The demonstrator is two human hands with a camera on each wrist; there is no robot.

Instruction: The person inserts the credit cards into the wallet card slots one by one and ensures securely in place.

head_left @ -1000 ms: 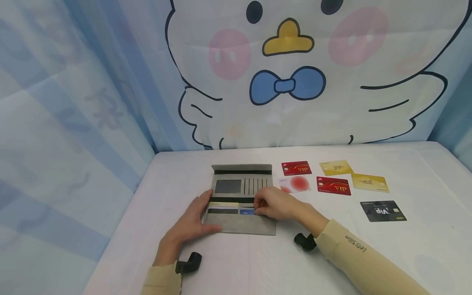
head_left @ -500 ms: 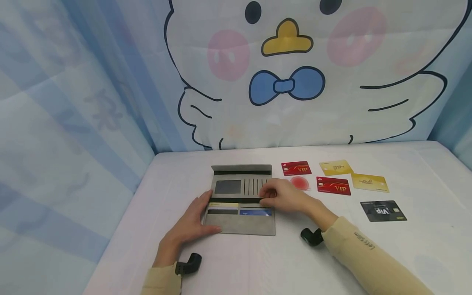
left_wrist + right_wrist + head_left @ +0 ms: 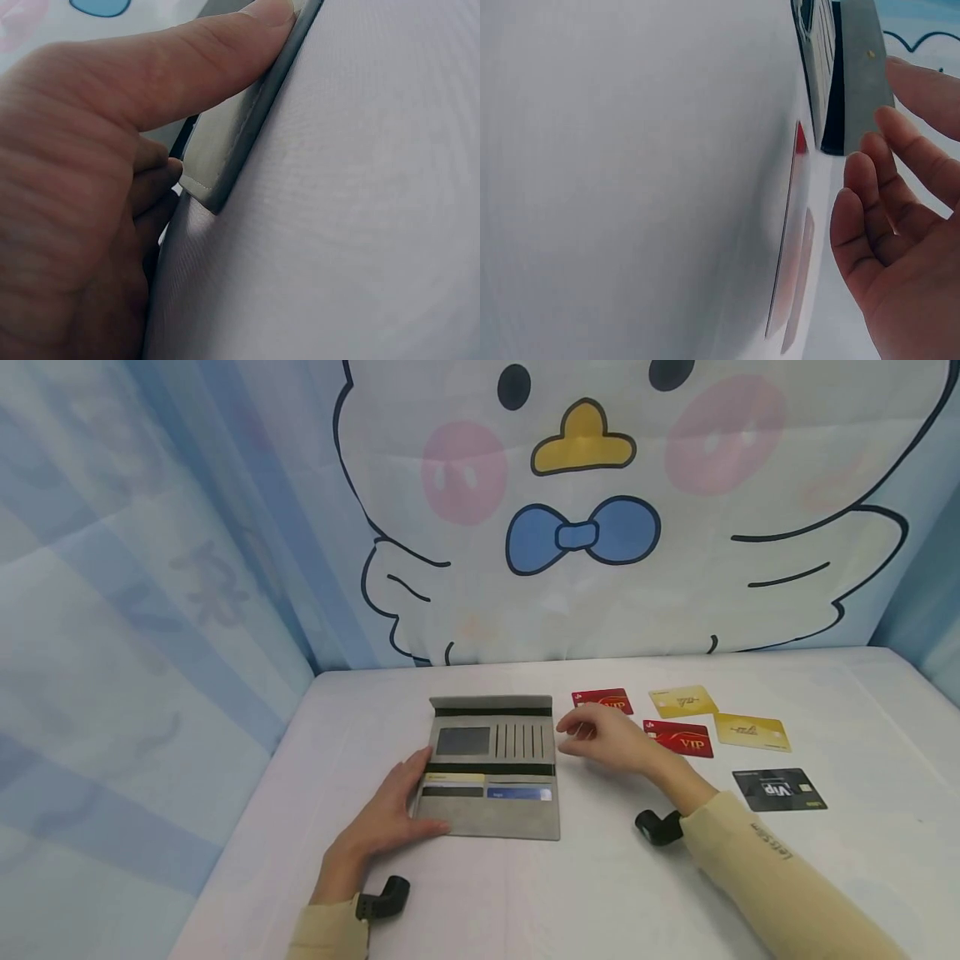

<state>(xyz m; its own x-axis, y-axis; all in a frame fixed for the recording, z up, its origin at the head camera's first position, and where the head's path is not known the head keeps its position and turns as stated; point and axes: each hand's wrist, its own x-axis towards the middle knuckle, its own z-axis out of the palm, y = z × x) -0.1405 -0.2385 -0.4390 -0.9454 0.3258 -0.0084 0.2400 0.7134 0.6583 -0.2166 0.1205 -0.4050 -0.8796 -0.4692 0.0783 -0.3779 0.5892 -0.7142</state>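
A grey wallet lies unfolded on the white table, with a yellow-edged card and a blue card in its pockets. My left hand rests against its left side, thumb along the near edge. Just past the wallet's right edge, my right hand hovers with loosely bent fingers and nothing visible between them. A red VIP card is partly covered by this hand in the head view. Below the fingers in the right wrist view lies a pale card with red on it.
Right of my right hand lie a second red VIP card, two gold cards and a black VIP card. A cartoon-printed curtain hangs behind the table, and a blue patterned one at the left.
My right hand has left the wallet's lower right pocket and moved right and back toward the loose cards. The blue card's full strip now shows. My left hand and the wallet have stayed still.
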